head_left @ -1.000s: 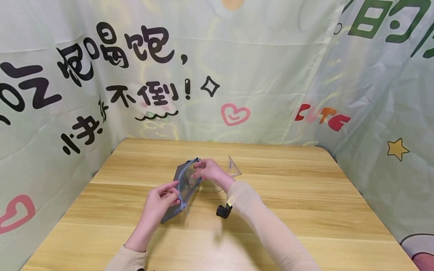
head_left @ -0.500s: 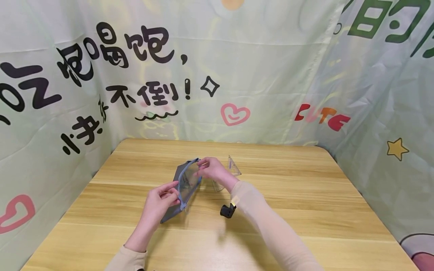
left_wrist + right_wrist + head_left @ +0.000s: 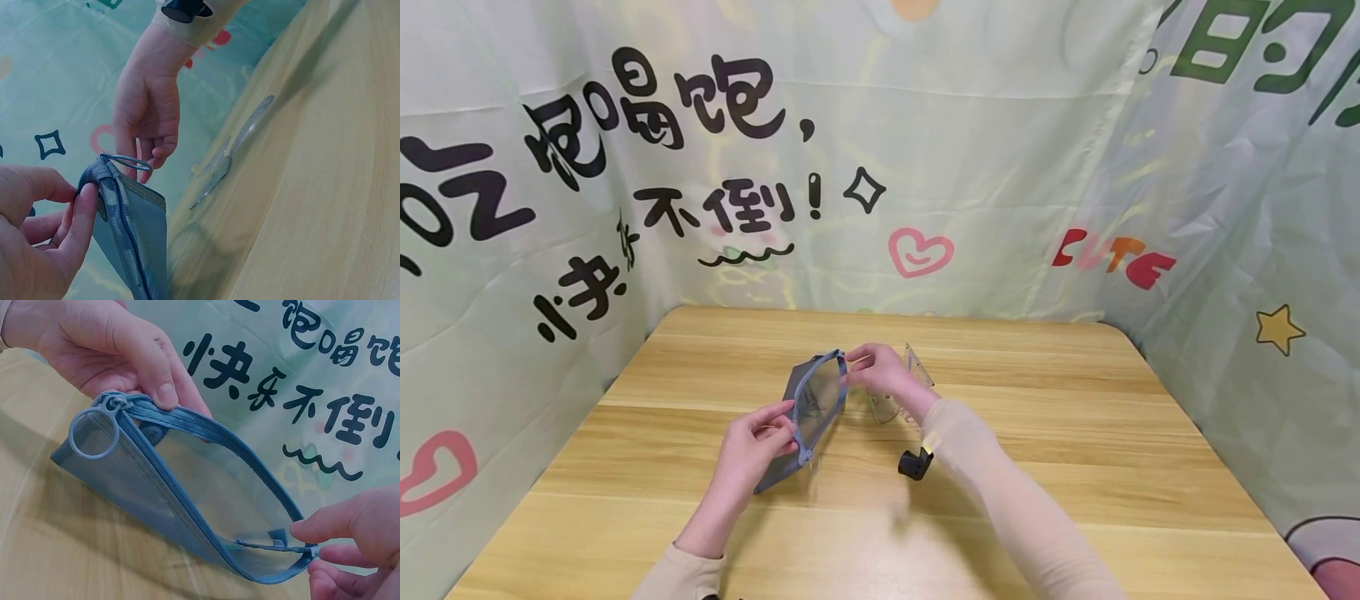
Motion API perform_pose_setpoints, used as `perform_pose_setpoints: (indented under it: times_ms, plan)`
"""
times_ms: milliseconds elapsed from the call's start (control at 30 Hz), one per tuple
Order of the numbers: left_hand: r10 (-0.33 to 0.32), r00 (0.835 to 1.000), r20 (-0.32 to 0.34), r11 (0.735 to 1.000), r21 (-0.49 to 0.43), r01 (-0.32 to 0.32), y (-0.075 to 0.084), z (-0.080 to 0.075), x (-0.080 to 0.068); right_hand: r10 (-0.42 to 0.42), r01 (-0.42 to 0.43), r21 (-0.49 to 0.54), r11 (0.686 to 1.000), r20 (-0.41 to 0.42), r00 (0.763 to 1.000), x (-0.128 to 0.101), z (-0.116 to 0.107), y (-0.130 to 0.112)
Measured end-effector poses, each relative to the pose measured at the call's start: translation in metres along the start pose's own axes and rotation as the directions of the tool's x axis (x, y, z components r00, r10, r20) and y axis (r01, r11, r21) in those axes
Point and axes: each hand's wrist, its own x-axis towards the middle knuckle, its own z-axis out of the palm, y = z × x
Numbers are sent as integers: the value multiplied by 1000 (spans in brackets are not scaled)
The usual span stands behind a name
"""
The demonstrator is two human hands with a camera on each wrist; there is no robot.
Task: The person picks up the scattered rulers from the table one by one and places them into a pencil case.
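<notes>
Your backdrop (image 3: 1000, 167) is the largest thing here: pale green printed cloth with black characters, a pink heart and a yellow star, hung round three sides. Below it lies your wooden table (image 3: 1075, 450), light planked grain.

Above the table's middle you hold a blue mesh pouch (image 3: 811, 408), tilted, one end near you and one end away. Head view shows it as a narrow sliver only. Right wrist view gives what the head view cannot: the zip runs open along the top edge, the see-through side wall (image 3: 206, 487) is plain, and a round pull ring (image 3: 94, 432) hangs at the near end.

Your left hand (image 3: 752, 454) pinches the near end, thumb on top beside the slider, fingers curled under; the right wrist view shows that thumb pressed on the zip tape. Your right hand (image 3: 880, 372) pinches the far end between thumb and fingertips (image 3: 325, 528), fingers curled in.

Behind the right hand a clear plastic set square (image 3: 917, 371) lies flat on the table, apart from the pouch. Left wrist view shows it edge-on as a thin glassy shape (image 3: 231, 153), a detail the head view half hides.

Smallest: the black camera block (image 3: 914, 463) strapped under your right sleeve.
</notes>
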Motion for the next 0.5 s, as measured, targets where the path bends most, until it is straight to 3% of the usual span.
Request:
perform_pose_setpoints:
  times_ms: [500]
  plan:
    - [1, 1000, 2, 1000, 5, -1, 0, 0, 0, 8, -8, -23, 1000, -24, 1000, -2, -14, 3]
